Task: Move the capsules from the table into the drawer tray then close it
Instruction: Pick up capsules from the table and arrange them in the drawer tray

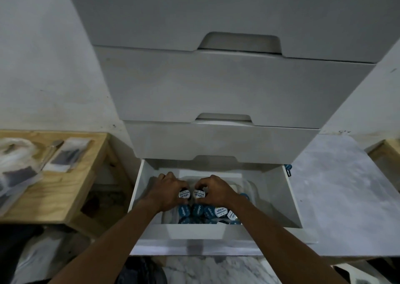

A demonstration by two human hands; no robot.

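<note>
Cabinet of white flat-fronted drawers [227,88] across upper centre; lowest white drawer [291,197] open below, clear plastic tray [252,188] inside. Left hand [168,191], right hand [216,189] each pinching a white-lidded round capsule [184,195] above blue-lidded capsules [198,210] stowed there. Likely light, stiff, foil dentable: best taken by sides.

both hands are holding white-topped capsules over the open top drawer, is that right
Not quite. In the head view the open drawer is the lowest one, below the closed drawer fronts, not the top one. The rest holds: the left hand and right hand each hold a white-topped capsule over it.
</note>
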